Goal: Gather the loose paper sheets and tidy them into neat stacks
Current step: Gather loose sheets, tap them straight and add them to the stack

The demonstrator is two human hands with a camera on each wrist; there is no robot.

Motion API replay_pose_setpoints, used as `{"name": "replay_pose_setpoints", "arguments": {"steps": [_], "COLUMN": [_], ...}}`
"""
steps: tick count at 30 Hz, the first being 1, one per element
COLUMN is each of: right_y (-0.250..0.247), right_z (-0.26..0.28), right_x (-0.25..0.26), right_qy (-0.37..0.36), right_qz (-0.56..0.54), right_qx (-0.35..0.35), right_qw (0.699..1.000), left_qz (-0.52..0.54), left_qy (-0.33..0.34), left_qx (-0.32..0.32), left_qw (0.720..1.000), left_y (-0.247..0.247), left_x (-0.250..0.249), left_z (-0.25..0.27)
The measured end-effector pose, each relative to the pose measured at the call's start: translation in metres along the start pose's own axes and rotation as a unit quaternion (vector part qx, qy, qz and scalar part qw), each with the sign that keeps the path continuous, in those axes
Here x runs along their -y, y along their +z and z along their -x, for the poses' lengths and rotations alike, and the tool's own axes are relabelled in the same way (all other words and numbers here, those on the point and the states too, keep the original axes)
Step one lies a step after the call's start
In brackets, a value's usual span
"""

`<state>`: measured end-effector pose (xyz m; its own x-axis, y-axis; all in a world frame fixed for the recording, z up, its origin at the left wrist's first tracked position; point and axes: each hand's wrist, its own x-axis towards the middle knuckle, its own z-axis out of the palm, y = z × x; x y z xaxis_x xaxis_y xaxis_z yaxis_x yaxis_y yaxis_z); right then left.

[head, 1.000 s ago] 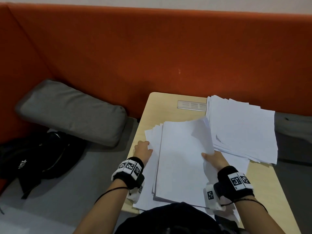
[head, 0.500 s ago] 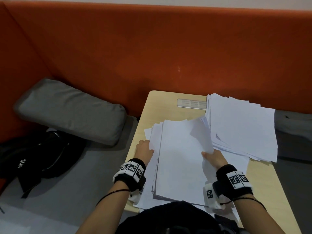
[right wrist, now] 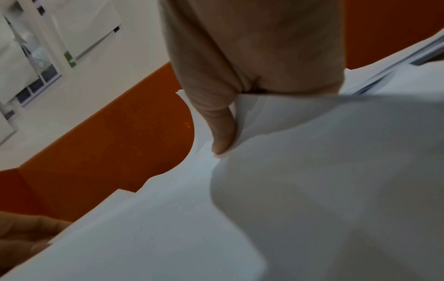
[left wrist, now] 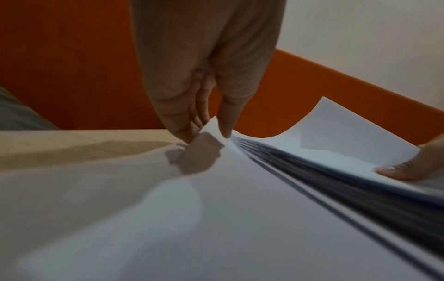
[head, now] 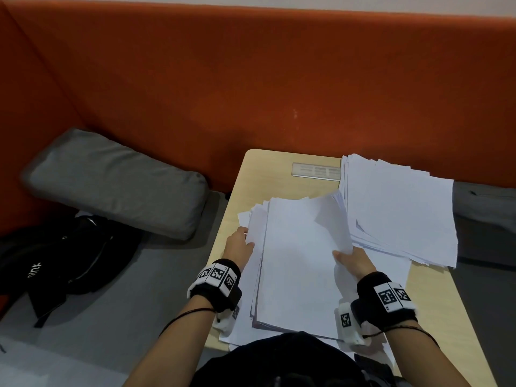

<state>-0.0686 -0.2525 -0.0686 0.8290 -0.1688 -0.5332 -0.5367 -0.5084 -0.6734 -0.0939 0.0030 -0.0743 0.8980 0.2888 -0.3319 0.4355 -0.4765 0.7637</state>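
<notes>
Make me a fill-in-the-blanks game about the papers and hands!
1. The wall behind the table is ____.
2. The cushion left of the table is ____.
3. The near stack is held by ____ hands.
4. The far pile lies to the stack's ____.

Missing words: orange; grey; two; right

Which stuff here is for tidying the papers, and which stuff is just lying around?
For the job:
- near paper bundle, held by the left hand and the right hand
- messy far pile
- loose sheets underneath

Just lying around:
- grey cushion
- black bag
- wooden table
</notes>
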Motion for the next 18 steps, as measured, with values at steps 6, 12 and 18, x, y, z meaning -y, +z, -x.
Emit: {"name": "replay_pose_setpoints", "arguments": {"steps": [6, 12, 18], "right_y": [-0.001, -0.011, -0.024], "right_z": [0.001, 0.001, 0.000], "right_x": [0.000, -0.002, 0.008], "right_qy": [-0.003, -0.008, -0.042], "right_qz": [-0.011, -0.102, -0.173], "right_qx": [0.002, -0.004, -0.035], "right_qw": [1.000, 0.995, 0.983], "left_qz": [0.031, 0.122, 0.196], "left_qy": [-0.009, 0.030, 0.033], "left_qx": [0.030, -0.034, -0.066], "left_qw": [0.999, 0.991, 0.978], "left_y": [-0.001, -0.009, -0.021], "left_x": [0.007, 0.003, 0.002], "left_z": [-0.004, -0.007, -0.024]}}
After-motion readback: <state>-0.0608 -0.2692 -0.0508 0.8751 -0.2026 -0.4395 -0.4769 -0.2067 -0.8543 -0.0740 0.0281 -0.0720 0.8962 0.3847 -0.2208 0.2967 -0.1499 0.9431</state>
